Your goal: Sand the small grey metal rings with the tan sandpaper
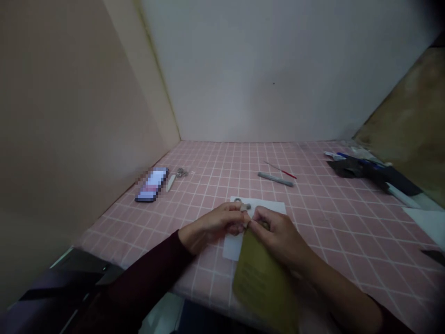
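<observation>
On the pink checked tabletop, a phone lies beside a white strip. Mid-table, the left hand closes its fingers on a small pale piece above white paper; the right hand pinches the top of a yellow printed sheet, with a grey stick beyond and a dark pile farther right.

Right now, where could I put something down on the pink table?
Bare pink table shows between the rings and the grey stick, and between the grey stick and the dark pile. It's crowded at the paper, where the left hand, right hand and yellow sheet overlap it.
</observation>
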Demonstrator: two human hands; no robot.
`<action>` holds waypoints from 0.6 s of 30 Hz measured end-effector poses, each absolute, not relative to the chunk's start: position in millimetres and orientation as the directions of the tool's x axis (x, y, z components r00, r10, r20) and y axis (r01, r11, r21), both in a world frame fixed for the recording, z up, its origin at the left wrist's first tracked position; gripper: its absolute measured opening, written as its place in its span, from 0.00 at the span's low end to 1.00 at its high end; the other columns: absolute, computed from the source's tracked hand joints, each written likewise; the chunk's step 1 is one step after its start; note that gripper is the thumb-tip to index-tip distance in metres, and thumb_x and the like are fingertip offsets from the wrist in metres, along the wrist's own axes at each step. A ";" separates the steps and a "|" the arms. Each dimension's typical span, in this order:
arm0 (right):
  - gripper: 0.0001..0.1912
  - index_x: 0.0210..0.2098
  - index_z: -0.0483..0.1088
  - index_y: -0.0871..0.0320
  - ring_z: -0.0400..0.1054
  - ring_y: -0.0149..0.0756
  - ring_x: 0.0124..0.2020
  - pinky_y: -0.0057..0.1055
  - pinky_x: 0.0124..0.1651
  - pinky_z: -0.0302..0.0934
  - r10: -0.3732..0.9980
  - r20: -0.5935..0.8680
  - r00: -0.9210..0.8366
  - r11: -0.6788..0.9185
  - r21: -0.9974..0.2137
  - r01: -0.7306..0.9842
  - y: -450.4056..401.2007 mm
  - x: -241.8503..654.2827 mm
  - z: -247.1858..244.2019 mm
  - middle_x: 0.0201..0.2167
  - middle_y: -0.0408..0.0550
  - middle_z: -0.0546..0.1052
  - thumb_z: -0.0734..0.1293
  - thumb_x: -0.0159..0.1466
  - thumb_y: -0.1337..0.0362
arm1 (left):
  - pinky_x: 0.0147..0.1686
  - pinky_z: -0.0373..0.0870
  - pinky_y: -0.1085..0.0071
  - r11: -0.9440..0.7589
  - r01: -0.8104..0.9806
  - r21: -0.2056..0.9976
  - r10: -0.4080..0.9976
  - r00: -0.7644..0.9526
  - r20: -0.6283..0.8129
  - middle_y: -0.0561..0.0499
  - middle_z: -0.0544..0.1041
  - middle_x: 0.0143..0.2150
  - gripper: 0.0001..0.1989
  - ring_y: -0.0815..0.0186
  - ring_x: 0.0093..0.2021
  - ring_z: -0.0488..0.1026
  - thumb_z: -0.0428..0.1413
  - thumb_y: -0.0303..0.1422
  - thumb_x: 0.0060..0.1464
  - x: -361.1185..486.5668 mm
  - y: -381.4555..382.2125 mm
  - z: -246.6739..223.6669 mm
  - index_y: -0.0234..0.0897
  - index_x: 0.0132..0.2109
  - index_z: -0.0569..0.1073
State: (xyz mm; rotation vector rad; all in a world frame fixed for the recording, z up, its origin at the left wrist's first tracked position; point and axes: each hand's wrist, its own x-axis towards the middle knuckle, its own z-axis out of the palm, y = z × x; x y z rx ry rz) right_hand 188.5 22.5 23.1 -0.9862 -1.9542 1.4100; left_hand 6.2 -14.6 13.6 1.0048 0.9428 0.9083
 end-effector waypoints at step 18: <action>0.20 0.29 0.64 0.56 0.57 0.30 0.23 0.30 0.28 0.52 0.541 -0.340 -0.770 -0.245 -0.939 0.242 29.8 190.0 14.7 0.23 0.42 0.66 0.68 0.57 0.46 | 0.29 0.57 0.73 -0.082 0.057 0.995 0.959 0.278 0.063 0.55 0.68 0.29 0.13 0.72 0.28 0.62 0.65 0.37 0.50 4.8 -22.2 25.4 0.35 0.35 0.71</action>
